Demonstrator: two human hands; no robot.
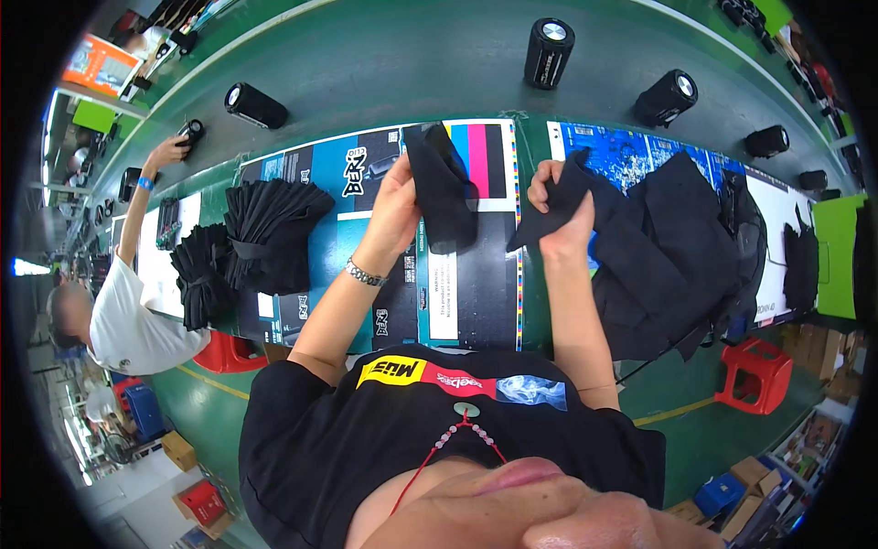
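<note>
My left hand (397,205) pinches the edge of a black cloth piece (443,188), long and folded, which lies over the printed sheets in front of me. A second black cloth piece (565,199) is gripped in my right hand (569,229), its pointed corners sticking out past the thumb and fingers. Just beyond that hand, a loose heap of black cloth pieces (672,247) covers much of the right side of the table. To the left of my left hand sit a fanned bundle of black cloth (274,229) and a smaller tied bundle (197,274).
Black cylindrical speakers (550,55) stand or lie along the dark green belt (412,64) beyond the table. At the left, a person in a white shirt (142,316) reaches to a speaker (190,135). Red stools (754,375) flank the table, and a green bin (840,256) stands far right.
</note>
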